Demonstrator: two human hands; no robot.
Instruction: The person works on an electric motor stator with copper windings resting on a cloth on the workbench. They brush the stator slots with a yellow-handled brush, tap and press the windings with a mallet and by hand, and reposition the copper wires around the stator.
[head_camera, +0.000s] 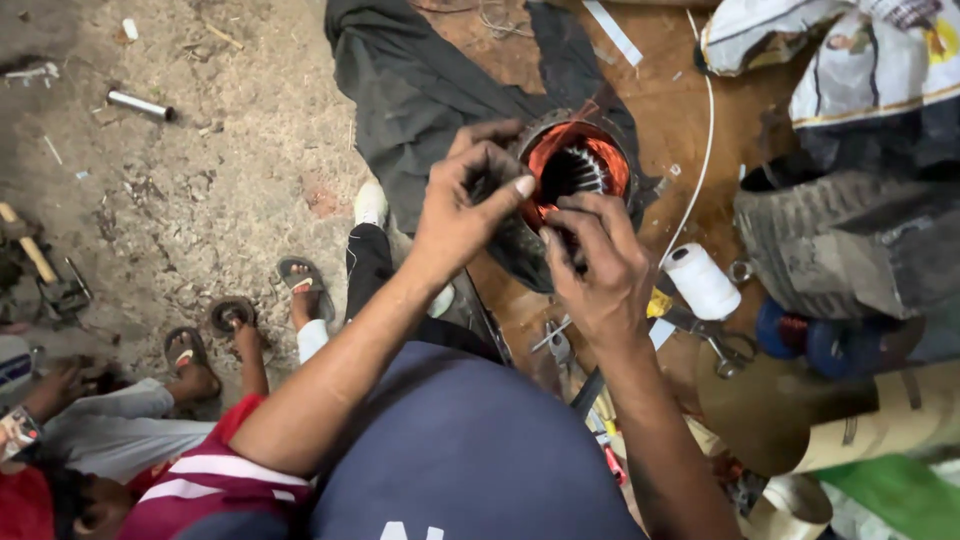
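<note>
Right hand (592, 268): fingers curled, pressed on the near rim of the round dark metal stator with copper-orange windings (575, 170).
Left hand (470, 200): fingertips pinched at its left rim.
Stator: rested on the brown wooden bench (690, 110) — dark cloth (420, 90) beneath.
Beside: white thread spool (702, 282), steel scissors (722, 345).

Motor stator (575, 165): round dark metal housing, grimy, open end tilted up toward the camera. Inside, a ring of copper-orange windings around a toothed steel core with a dark bore at centre. It sits on a brown workbench, on the edge of a dark cloth, at the bench's near-left side. Lower-left rim hidden by fingers; both hands touch it.
</note>
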